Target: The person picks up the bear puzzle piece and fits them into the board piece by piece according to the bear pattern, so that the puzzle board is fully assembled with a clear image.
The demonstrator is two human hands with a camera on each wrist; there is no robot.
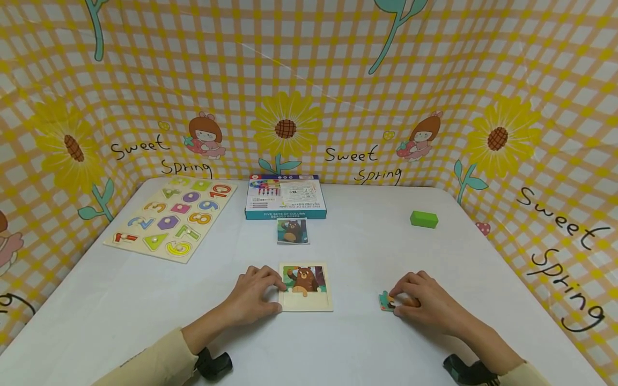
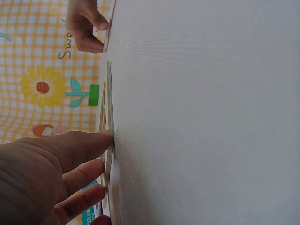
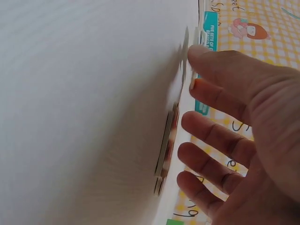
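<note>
A wooden puzzle tray lies in the middle of the table, its upper part filled with a brown bear picture and its lower strip bare wood. My left hand rests at its left edge, thumb and index finger touching the border. In the left wrist view the thumb lies nearly straight against the tray's edge. Over to the right, my right hand pinches a teal puzzle piece between thumb and index finger. More puzzle pieces lie beneath its other fingers, partly hidden in the head view.
Behind the tray lies a bear picture card, in front of a flat blue-and-white box. A number and shape board lies at the back left. A green block stands at the back right. Patterned cloth surrounds the table.
</note>
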